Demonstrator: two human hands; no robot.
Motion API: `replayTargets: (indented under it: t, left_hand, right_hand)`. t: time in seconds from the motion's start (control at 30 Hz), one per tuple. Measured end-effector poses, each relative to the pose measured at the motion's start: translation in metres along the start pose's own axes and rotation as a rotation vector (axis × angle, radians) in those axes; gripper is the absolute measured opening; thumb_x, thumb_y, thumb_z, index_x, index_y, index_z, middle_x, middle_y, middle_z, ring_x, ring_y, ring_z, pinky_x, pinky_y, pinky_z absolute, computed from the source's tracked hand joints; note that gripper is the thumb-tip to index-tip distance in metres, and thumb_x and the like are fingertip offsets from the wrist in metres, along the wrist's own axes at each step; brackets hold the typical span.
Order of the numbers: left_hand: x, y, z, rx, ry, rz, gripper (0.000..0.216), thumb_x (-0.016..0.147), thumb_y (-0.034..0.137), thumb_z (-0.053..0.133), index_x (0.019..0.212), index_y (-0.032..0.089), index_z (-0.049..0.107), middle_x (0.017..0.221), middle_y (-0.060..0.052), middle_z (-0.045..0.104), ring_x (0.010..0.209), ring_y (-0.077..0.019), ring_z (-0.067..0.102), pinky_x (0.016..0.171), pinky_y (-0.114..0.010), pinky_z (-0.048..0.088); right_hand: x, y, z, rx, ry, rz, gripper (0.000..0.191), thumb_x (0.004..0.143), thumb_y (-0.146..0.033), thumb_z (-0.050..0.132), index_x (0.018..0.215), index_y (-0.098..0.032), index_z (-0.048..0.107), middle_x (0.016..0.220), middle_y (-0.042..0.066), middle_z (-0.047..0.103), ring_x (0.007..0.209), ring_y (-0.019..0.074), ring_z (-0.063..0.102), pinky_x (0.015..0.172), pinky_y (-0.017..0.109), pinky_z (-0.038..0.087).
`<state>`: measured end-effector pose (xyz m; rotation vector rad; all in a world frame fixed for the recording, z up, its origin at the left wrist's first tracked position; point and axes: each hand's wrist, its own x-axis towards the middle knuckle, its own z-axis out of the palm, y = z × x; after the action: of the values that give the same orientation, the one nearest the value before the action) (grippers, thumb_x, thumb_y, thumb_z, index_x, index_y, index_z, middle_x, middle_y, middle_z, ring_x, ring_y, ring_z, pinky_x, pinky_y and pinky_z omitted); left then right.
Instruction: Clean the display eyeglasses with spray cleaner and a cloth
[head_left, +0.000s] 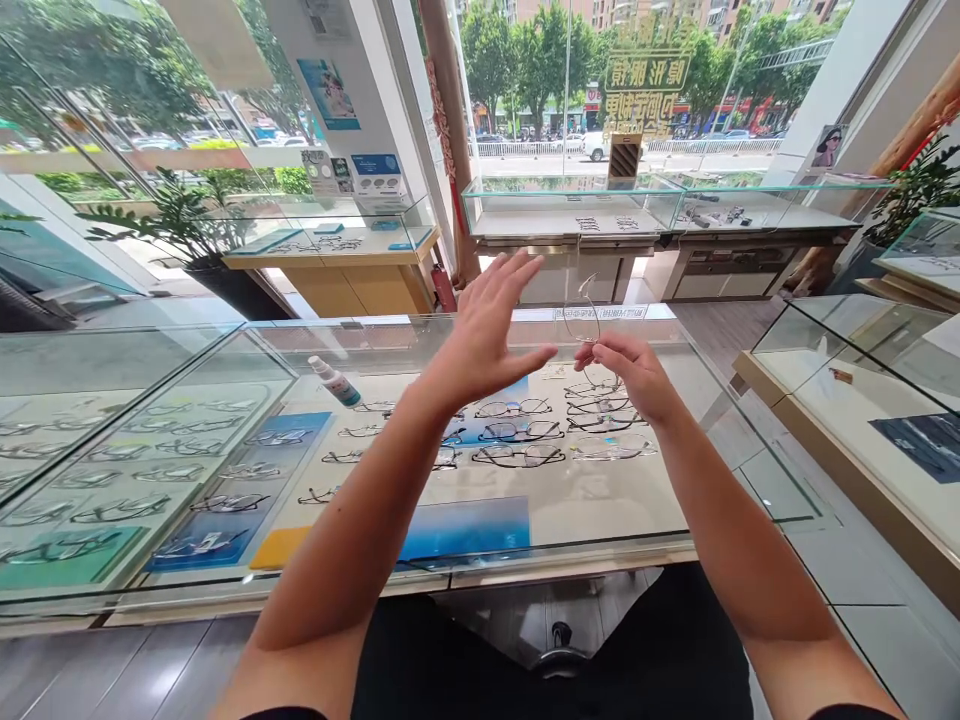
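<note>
My left hand (486,325) is raised above the glass display counter (705,440), fingers stretched out and apart, holding nothing. Just to its right, my right hand (628,368) pinches a thin, nearly rimless pair of glasses (583,318), which stands up from the fingers with one temple pointing upward. Both hands hover over rows of eyeglass frames (517,432) laid out inside the case.
A small white spray bottle (335,381) lies on the glass at the left. More glass showcases stand to the left (112,470), right (870,400) and behind (570,205). Potted plants (180,215) and a street window lie beyond.
</note>
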<state>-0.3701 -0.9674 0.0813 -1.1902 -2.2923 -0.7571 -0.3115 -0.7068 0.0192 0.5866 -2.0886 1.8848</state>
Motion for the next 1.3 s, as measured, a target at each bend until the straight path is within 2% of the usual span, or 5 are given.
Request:
replayTargets:
  t: [0.2,0.53,0.9,1.1,1.3]
  left_hand:
    - [0.028,0.041,-0.027,0.076,-0.064,0.190,0.085,0.097,0.063,0.079,0.172,0.039,0.047,0.181,-0.007,0.047,0.174,-0.0415,0.029,0.141,-0.067,0.018]
    - [0.018,0.040,-0.032,-0.026,0.049,0.294,0.057,0.089,0.052,0.093,0.141,0.039,0.074,0.141,-0.004,0.081,0.147,-0.0372,0.062,0.127,-0.061,0.040]
    - [0.003,0.045,-0.089,0.015,0.264,0.330,0.044,0.089,0.066,0.088,0.120,0.035,0.083,0.117,-0.003,0.087,0.122,-0.0302,0.075,0.114,-0.049,0.050]
    - [-0.002,0.039,-0.103,0.006,0.466,0.269,0.050,0.083,0.073,0.089,0.112,0.033,0.083,0.111,-0.003,0.086,0.113,-0.0283,0.076,0.108,-0.048,0.056]
    - [-0.005,0.030,-0.105,-0.042,0.666,0.203,0.049,0.081,0.068,0.094,0.113,0.033,0.081,0.107,-0.003,0.084,0.106,-0.0275,0.074,0.105,-0.048,0.058]
  right_hand:
    - [-0.003,-0.006,-0.008,0.275,-0.103,0.046,0.032,0.100,-0.056,0.073,0.094,-0.026,0.083,0.094,0.004,0.081,0.092,0.0230,0.074,0.099,0.044,0.058]
    - [-0.002,-0.030,-0.008,0.224,-0.368,0.010,0.035,0.105,-0.052,0.069,0.092,-0.023,0.083,0.087,0.006,0.080,0.085,0.0224,0.075,0.092,0.045,0.064]
    - [0.050,-0.143,-0.003,-0.209,-0.739,-0.033,0.047,0.107,-0.064,0.066,0.102,-0.022,0.088,0.093,0.006,0.087,0.088,0.0202,0.080,0.087,0.038,0.065]
    - [0.058,-0.187,-0.008,-0.760,-0.294,-0.370,0.069,0.111,-0.078,0.045,0.095,-0.024,0.085,0.092,0.006,0.083,0.087,0.0213,0.076,0.083,0.039,0.060]
    - [0.042,-0.170,-0.010,-0.553,0.156,-0.657,0.049,0.111,-0.068,0.053,0.115,-0.028,0.081,0.112,0.006,0.082,0.109,0.0251,0.076,0.099,0.045,0.060]
